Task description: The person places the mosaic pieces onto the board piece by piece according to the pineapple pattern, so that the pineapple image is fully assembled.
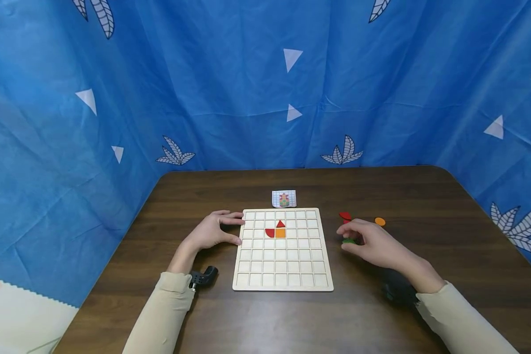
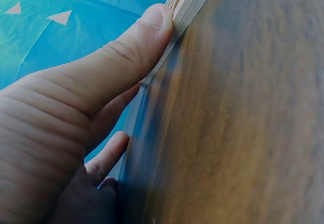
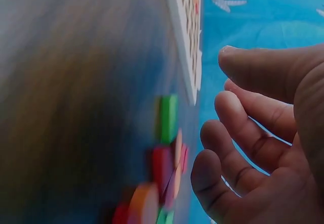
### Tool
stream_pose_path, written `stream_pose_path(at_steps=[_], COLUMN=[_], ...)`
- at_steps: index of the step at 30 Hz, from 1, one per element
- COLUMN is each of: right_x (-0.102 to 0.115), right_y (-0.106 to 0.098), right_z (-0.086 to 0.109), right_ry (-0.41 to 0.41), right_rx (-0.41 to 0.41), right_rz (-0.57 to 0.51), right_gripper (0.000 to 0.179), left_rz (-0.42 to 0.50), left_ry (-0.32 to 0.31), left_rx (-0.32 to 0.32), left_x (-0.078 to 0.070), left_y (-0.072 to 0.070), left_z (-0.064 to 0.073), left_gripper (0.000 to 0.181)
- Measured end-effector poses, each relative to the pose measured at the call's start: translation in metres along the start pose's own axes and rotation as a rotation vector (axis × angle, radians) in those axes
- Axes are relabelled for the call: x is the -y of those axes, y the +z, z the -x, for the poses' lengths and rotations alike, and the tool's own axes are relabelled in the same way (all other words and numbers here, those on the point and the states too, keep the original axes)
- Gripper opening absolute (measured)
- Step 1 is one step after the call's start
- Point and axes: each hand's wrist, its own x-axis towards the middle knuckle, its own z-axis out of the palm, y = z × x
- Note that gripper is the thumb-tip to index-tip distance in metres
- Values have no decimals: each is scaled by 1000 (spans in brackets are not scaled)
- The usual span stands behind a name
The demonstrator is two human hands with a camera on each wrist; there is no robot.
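Note:
A pale square-grid board (image 1: pixel 256 268) lies on the table. Near its top sit a red triangle (image 1: pixel 280 224), an orange square (image 1: pixel 280 233) below that and a red quarter-circle (image 1: pixel 270 232) left of the square. My left hand (image 1: pixel 213 231) rests thumb and fingertips against the board's left edge, fingers extended. To the board's right, my right hand (image 1: pixel 369 242) hovers close over loose pieces, fingers loosely bent, nothing between them in the right wrist view. A green piece (image 3: pixel 168 119) lies nearest the board there. Part of the pile is hidden under this hand.
A small printed card (image 1: pixel 284 199) with a coloured grid picture lies behind the board. Beyond my right hand are a red piece (image 1: pixel 345 216) and an orange round piece (image 1: pixel 380 221). Blue cloth (image 1: pixel 248 88) hangs around the brown wooden table (image 1: pixel 274 322).

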Motion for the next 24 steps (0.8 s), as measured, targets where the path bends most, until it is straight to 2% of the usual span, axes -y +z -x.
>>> stream_pose_path(at_steps=[11,24], right_x=[-20,-38], right_y=[-22,-33], right_z=[38,65], right_ry=[51,45], right_rx=[-39,36], right_rz=[49,89], right_gripper=[33,32], left_rz=[-10,-14], left_ry=[-12,1], left_rx=[-3,9], left_x=[-1,2], left_y=[0,0], left_z=[0,-1], left_gripper=[60,58])
